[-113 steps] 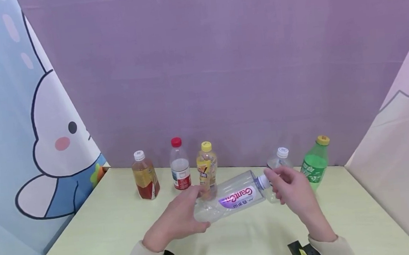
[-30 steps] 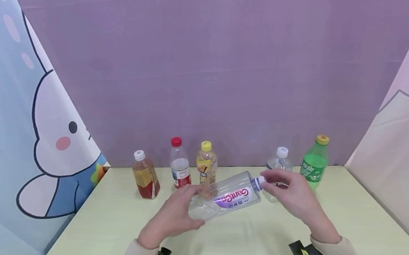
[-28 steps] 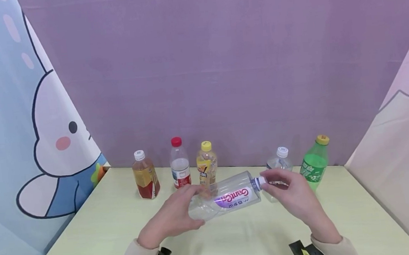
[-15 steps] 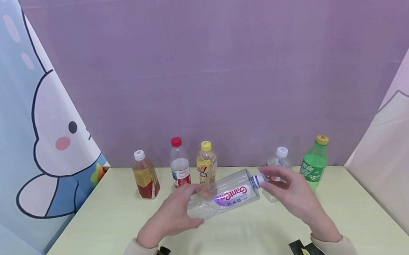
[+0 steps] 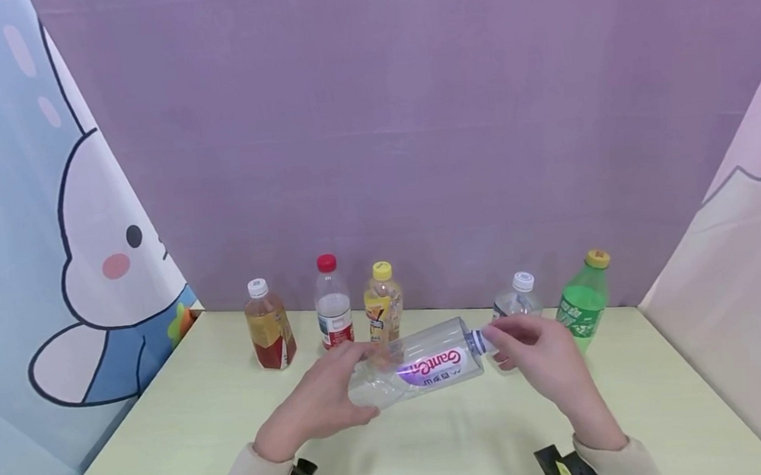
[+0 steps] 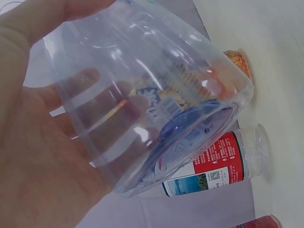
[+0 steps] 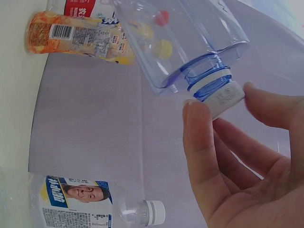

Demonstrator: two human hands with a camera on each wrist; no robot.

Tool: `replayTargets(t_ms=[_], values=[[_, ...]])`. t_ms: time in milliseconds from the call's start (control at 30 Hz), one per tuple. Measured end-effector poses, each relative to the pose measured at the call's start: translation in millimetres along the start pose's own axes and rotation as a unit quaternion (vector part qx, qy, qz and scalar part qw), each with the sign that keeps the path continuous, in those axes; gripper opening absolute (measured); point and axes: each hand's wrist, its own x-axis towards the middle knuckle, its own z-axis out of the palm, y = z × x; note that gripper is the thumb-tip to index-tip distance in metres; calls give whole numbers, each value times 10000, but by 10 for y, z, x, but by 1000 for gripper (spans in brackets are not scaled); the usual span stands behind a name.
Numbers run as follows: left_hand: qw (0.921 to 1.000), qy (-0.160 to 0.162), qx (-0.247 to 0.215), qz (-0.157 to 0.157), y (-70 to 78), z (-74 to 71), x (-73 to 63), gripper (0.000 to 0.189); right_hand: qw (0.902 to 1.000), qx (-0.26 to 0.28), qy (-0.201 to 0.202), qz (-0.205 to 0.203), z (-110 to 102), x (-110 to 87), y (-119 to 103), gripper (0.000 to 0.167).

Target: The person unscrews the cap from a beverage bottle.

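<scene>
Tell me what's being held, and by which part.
A clear bottle: left grip around the body near its base, right grip pinching the white cap.

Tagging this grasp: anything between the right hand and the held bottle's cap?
Nothing visible: the right hand pinches the white cap directly, while the left hand holds the Ganten bottle. The clear bottle standing behind the right hand isn't between them.

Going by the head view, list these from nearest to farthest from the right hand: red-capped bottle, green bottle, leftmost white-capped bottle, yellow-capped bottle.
Nearest the right hand first:
1. Green bottle, just beyond, to its right.
2. Yellow-capped bottle, off to its left.
3. Red-capped bottle, next one left.
4. Leftmost white-capped bottle, end of the row.
</scene>
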Motion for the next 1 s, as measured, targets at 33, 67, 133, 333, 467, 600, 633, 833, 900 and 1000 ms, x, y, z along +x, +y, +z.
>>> replayTargets(t_ms=[33,67,133,333,467,600,633,833,900,1000], values=[[10000,1,15,-1,0,-1,0,73,10000,20,-25,-14,-1,0,0,41],[10000,0,36,-10,2,-3,0,73,10000,26,-55,-44,-4,-2,-1,39],[10000,-4,76,-23,3,-4,1,74,9998,-76,-99,-161,-11,-6,-3,36],[9999,4,144,-77,4,-2,8,71,9977,-349,-241,-534,-27,-8,-4,28],[9999,-2,124,-120,2,1,10,69,9973,-257,-328,-613,-32,-11,-1,29],[9998,1,107,-137,-2,5,8,69,9968,-218,-328,-699,-36,-10,4,29],[9999,6,99,-124,-4,7,8,69,9967,-194,-322,-717,-37,-8,7,28],[10000,21,95,-19,-13,20,5,66,9976,-99,-114,-679,-31,-14,14,21],[9999,11,98,-26,-12,21,6,66,9979,-118,-21,-643,-22,-16,10,19],[9999,-13,88,-54,-8,22,7,67,9981,-137,10,-601,-10,-14,1,20]])
